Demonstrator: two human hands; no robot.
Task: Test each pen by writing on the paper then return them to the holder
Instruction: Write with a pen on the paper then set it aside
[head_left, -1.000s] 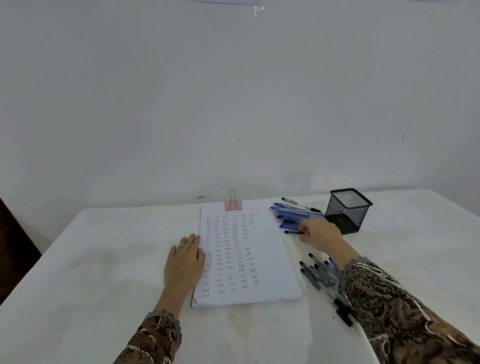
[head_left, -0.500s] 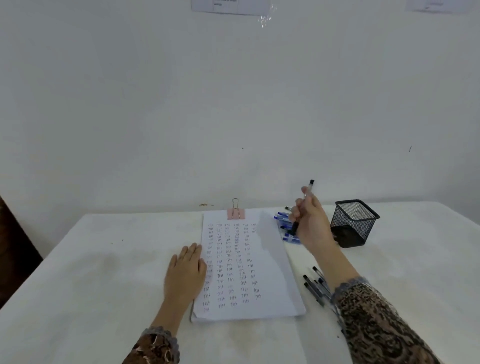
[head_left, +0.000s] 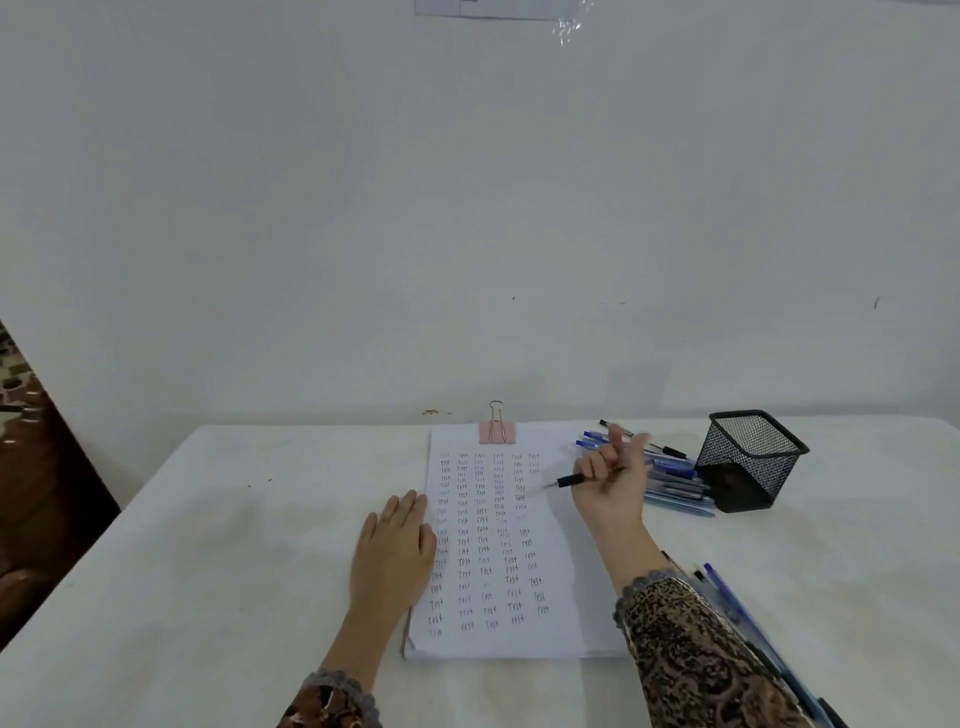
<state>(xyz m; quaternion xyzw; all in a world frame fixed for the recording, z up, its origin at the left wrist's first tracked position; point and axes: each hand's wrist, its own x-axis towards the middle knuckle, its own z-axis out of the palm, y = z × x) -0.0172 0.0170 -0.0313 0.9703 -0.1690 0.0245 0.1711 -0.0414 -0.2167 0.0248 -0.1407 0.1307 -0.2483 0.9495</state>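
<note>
Slim black-gripped pen (head_left: 574, 479) is over the white paper sheet (head_left: 563, 582), lying nearly horiz. Its tip points left & a bit down at the handwritten "Test" columns in the upper right of the page. Can't tell if the tip touches the sheet.

Right hand (head_left: 615, 491) has it pinched, thumb & curled fingers closed round the barrel. Grip section & tip stick out on the hand's left side; the rear of the barrel shows just past the palm on the right. Palm is turned left/toward the camera, w/ one finger (head_left: 632, 440) sticking up, blurred. The forearm, in a brown patterned sleeve (head_left: 691, 654), runs along the sheet's right edge.

Left hand (head_left: 396, 551) lies flat, palm down, fingers straight & together, holding nothing. Its fingertips sit on the sheet's left edge, the rest on the white table (head_left: 208, 545). A pink binder clip (head_left: 497, 432) clamps the sheet's top edge.

Behind the right hand a loose pile of blue pens (head_left: 675, 480) lies on the table, btwn the sheet & the black wire-mesh holder (head_left: 750, 457). The holder stands upright w/ the pile reaching its base. A second bunch of pens (head_left: 727, 592), dark & blue, lies beside the sleeve, partly hidden by it.
</note>
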